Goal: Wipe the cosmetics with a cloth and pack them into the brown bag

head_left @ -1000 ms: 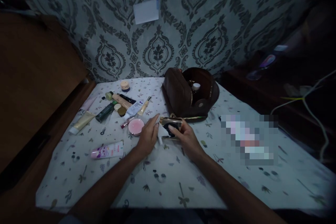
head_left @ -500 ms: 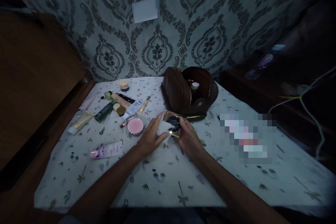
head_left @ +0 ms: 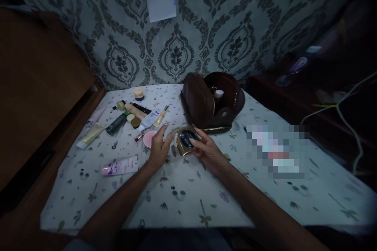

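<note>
A gold, squarish compact (head_left: 182,150) with a round black panel is held in my right hand (head_left: 207,151), its thumb lying across the black face. My left hand (head_left: 159,149) is just left of the compact, apart from it, with thumb and fingers parted and nothing seen between them. Partly behind my left fingers lies a round pink compact (head_left: 149,139) on the cloth. Beyond my right hand stands a brown cosmetic bag (head_left: 197,100), unzipped, with a white-capped item (head_left: 218,94) inside.
Several tubes and jars lie in a group at the left, among them a dark green tube (head_left: 116,124) and a peach-lidded jar (head_left: 138,94). Nearer is a pink-capped tube (head_left: 119,166). A blurred-out item (head_left: 275,151) lies right. Patterned cloth (head_left: 188,208) covers the table against the wall.
My left hand has let go of the compact and moved left; the white thing at its fingers no longer shows. The compact, in my right hand, has turned and shifted slightly left.
</note>
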Demonstrator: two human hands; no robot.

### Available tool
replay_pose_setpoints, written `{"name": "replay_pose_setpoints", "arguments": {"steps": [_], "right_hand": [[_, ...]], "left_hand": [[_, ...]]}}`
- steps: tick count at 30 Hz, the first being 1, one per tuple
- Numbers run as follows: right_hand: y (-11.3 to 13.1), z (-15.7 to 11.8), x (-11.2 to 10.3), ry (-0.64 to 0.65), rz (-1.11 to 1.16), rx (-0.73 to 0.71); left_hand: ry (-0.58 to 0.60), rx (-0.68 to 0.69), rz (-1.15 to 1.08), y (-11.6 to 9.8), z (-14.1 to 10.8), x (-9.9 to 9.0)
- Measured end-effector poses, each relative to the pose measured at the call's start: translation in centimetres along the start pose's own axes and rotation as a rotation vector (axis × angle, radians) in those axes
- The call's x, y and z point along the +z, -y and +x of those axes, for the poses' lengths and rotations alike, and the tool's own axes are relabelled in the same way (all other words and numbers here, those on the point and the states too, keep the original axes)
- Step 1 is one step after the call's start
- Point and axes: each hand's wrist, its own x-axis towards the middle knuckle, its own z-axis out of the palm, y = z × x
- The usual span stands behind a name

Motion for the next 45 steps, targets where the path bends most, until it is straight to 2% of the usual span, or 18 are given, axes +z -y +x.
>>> {"name": "replay_pose_setpoints", "arguments": {"steps": [3, 5, 11, 13, 18, 22, 25, 28, 34, 38, 45], "right_hand": [[-0.6, 0.1, 0.2, 0.069, 0.003, 0.014], [-0.9, 0.2, 0.2, 0.059, 0.016, 0.004], [-0.9, 0.9, -0.3, -0.058, 0.078, -0.065], [-0.9, 0.9, -0.4, -0.081, 0.083, -0.091], [-1.0, 0.4, 0.0, -0.090, -0.021, -0.058], [-1.2, -0.2, -0.1, 0.014, -0.212, -0.087], [-1.6, -0.2, -0.8, 0.111, -0.374, -0.114], [-2.2, 0.1, -1.8, 0.131, -0.542, -0.168], [-3.1, 0.7, -3.2, 0.042, -0.998, -0.399], [-3.4, 1.0, -3.8, 0.083, -1.170, -0.444], [-2.3, 1.3, -3.8, 0.150, -1.365, -0.498]], "left_hand": [[-0.044, 0.029, 0.094, 0.3, 0.0, -0.2], [-0.026, 0.082, 0.159, 0.6, -0.2, -0.1], [0.220, 0.186, 0.260, 1.2, -1.2, 0.6], [0.259, 0.215, 0.277, 1.2, -1.3, 0.5], [0.211, 0.267, 0.298, 1.3, -0.5, -0.5], [0.225, 0.245, 0.357, 1.9, 0.2, -1.2], [0.326, 0.204, 0.483, 2.3, 0.3, -1.4], [0.411, 0.150, 0.599, 2.2, 0.2, -1.4], [0.350, 0.058, 0.610, 1.3, 0.3, -1.4], [0.336, 0.058, 0.666, 0.7, 0.3, -1.1], [0.284, 0.155, 0.674, 0.6, -0.1, -0.7]]}}
